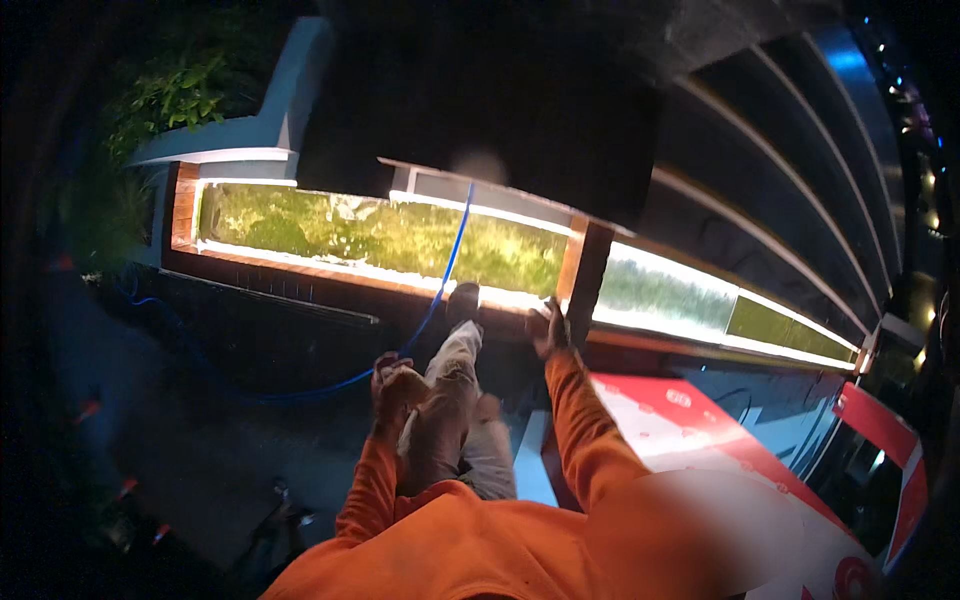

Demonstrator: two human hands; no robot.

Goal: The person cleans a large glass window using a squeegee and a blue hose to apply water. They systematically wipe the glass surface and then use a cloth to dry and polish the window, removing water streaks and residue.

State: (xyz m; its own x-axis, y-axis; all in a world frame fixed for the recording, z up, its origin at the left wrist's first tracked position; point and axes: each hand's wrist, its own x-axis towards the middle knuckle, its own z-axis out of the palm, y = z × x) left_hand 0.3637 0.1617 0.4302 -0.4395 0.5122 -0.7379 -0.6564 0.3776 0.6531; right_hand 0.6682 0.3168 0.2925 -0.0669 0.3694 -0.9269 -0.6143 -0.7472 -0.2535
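Observation:
My left hand (396, 386), its fingers curled, is beside my raised knee, where a blue hose (451, 262) passes. Whether the fingers close around the hose cannot be made out. My right hand (551, 331) touches the wooden ledge (510, 304) at the foot of a dark post (592, 274); its exact grip is unclear. Between my hands, one leg stretches forward with its shoe (463, 301) on the ledge. Behind the ledge is a long, brightly lit window-like panel (502, 251) with a mottled green-yellow surface. Across its face runs the hose, its upper end lost in darkness.
A red-and-white printed counter (690, 435) stands at my right, with a red-and-white curved panel (885, 420) beyond. More lit panels (667, 292) continue rightward. Leafy plants (180, 97) grow at upper left. Below left, the dark ground (202, 442) carries the hose's slack.

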